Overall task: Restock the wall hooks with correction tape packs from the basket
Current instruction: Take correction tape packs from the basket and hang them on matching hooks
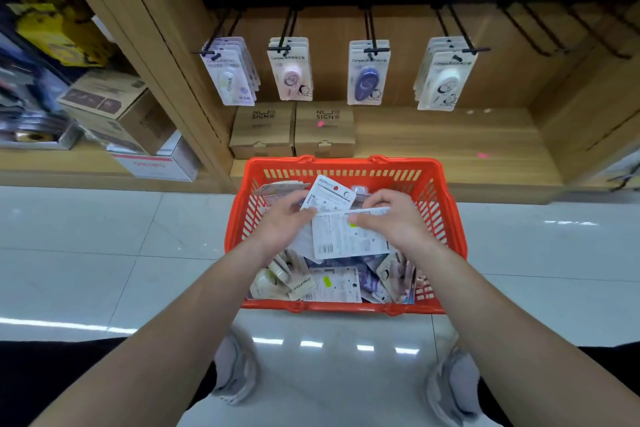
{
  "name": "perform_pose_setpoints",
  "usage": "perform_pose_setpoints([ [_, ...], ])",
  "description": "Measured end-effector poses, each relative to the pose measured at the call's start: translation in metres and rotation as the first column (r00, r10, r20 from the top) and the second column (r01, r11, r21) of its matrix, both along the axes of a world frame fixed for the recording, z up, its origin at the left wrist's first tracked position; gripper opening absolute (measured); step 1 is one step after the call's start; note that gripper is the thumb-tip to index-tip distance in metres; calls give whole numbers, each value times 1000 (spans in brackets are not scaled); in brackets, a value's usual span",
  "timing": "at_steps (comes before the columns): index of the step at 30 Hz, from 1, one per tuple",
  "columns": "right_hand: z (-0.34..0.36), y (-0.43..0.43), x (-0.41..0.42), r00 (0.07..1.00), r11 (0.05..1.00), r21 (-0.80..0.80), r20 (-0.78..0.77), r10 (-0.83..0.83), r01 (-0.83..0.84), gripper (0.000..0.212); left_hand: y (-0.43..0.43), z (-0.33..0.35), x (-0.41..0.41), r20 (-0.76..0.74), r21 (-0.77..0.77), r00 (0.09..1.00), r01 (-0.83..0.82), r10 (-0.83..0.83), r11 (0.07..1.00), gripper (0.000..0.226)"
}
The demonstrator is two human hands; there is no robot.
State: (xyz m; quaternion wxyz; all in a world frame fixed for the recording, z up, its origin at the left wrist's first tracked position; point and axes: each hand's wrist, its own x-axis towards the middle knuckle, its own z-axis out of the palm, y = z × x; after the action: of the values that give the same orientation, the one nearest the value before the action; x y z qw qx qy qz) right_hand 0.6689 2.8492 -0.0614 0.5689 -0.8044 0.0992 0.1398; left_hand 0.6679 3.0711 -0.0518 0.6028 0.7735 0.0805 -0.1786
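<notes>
While both hands reach into the basket (446,218), the left hand (282,218) pinches one pack (329,198) and the right hand (391,218) pinches another pack (346,236), fingers curled.

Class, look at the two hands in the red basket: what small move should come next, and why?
Probably lift one pack clear of the basket. Both the left hand and right hand pinch packs lying back side up, so the design needs checking before choosing a hook.

One red basket (346,173), two NU SIGN boxes (263,130), four stocked hooks (290,24)
</notes>
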Motion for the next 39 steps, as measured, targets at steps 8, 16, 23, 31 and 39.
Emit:
perform_pose_setpoints([
  [8,1,11,3,993,995,-96,117,14,-2,43,-12,-3,-8,-73,-17,983,167,-168,986,37],
  [16,-7,12,10,980,980,135,120,-160,144,50,-7,-19,-3,-112,-29,993,36,-39,999,43],
  [23,-14,25,2,985,994,32,130,-109,106,45,-9,-24,-2,-95,-49,989,-116,111,992,43],
  [31,-27,29,-1,974,996,-74,226,-21,39,11,-20,-25,-6,-48,-98,996,-83,79,992,40],
  [39,-21,41,-5,1000,988,157,-23,6,-3,28,-18,-17,-8,-104,-146,993,-66,52,987,37],
])
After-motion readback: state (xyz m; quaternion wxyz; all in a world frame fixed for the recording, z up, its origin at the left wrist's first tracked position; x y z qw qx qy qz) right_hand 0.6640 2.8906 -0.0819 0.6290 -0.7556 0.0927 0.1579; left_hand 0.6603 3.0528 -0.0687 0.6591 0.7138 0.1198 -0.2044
